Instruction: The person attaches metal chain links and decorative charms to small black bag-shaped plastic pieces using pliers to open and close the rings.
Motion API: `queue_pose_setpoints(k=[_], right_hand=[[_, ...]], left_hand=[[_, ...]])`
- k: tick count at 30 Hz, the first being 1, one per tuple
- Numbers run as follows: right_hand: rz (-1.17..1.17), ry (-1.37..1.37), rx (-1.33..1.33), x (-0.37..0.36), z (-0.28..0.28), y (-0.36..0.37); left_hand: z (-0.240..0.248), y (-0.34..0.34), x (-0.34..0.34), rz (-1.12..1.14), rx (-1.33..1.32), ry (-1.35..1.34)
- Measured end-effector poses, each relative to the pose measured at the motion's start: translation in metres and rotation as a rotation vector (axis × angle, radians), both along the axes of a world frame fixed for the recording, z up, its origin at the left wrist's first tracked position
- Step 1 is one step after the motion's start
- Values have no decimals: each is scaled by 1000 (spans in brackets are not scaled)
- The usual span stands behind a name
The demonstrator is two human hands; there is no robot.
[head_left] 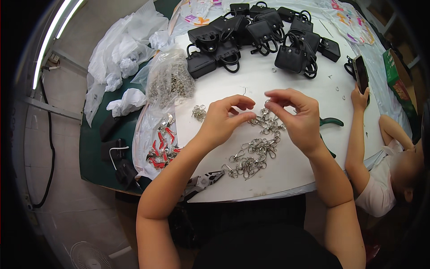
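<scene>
Head view. Both bare hands raised over the white tabletop (309, 92), facing each other, fingertips apart from the other hand's.

Right hand (299, 117): thumb and index finger drawn together in a pinch, a small shiny piece (267, 101) between their tips. Too small to make out its exact shape. Remaining fingers curled behind.

Left hand (226, 117): fingers bent, thumb held below the index finger with a visible gap between the tips. Thumb tip overlaps the edge of the metal in view; contact with it can't be judged.

Below and between the hands: silver swivel snap hooks (255, 152), a loose, tangled spread running toward the near edge of the table. Left of the left hand, a little heap of small metal rings (199, 113); beyond it a clear plastic bag (172, 85) filled with metal pieces. Nearer, red boot-shaped charms (163, 145) on plastic sheeting, beside the left forearm.

Tools: pliers (204, 181) by the near edge, jaws pointing toward the hooks; a green-handled tool (331, 121) partly behind the right hand.

Far side: black miniature handbags (289, 59), heaped. At right, another person's hand (359, 96) grips a smartphone (361, 74).
</scene>
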State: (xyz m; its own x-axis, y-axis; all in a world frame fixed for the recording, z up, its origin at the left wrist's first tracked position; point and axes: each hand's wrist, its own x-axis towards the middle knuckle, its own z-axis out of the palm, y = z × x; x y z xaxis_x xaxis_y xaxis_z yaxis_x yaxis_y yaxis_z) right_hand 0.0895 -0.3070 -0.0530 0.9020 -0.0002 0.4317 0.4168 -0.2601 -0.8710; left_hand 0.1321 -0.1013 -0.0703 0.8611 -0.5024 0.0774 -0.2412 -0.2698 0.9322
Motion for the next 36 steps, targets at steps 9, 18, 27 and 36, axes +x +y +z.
queue_pose_setpoints(k=[9, 18, 27, 36], right_hand=[[48, 182, 171, 3, -3, -5], [343, 580, 415, -14, -3, 15], [410, 613, 485, -22, -5, 26], [391, 593, 471, -22, -6, 24]], left_hand=[[17, -5, 2, -82, 506, -199], [34, 21, -26, 255, -367, 419], [36, 13, -51, 287, -521, 347], [39, 9, -58, 254, -550, 361]])
